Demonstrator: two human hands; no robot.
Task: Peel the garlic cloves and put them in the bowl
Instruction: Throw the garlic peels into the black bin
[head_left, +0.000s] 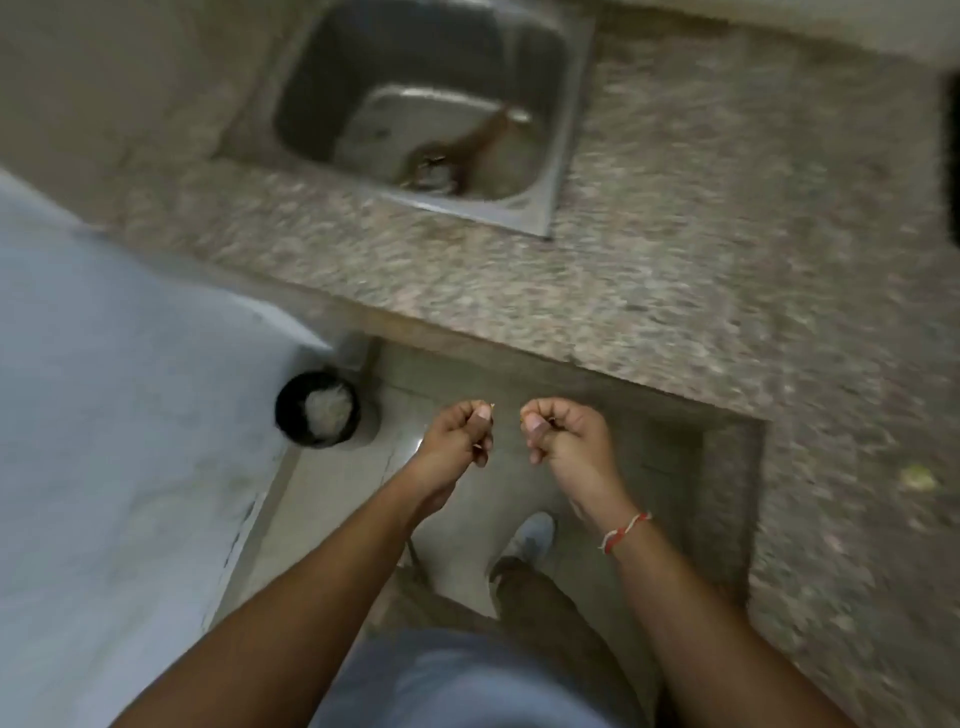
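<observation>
My left hand (460, 434) and my right hand (563, 434) hover side by side over the floor, in front of the counter's edge. Both have their fingers curled. A tiny pale bit, probably garlic or its skin (491, 405), peeks out at the left thumb tip. Another small pale bit (524, 415) shows at the right thumb tip. The frame is blurred, so I cannot tell which piece is clove and which is peel. No bowl is in view.
A speckled granite counter (649, 270) runs across the view with a steel sink (561, 171) set in it. A black bin (291, 415) with white waste stands on the floor at left, beside a white appliance (104, 415). My shoe (532, 535) is below the hands.
</observation>
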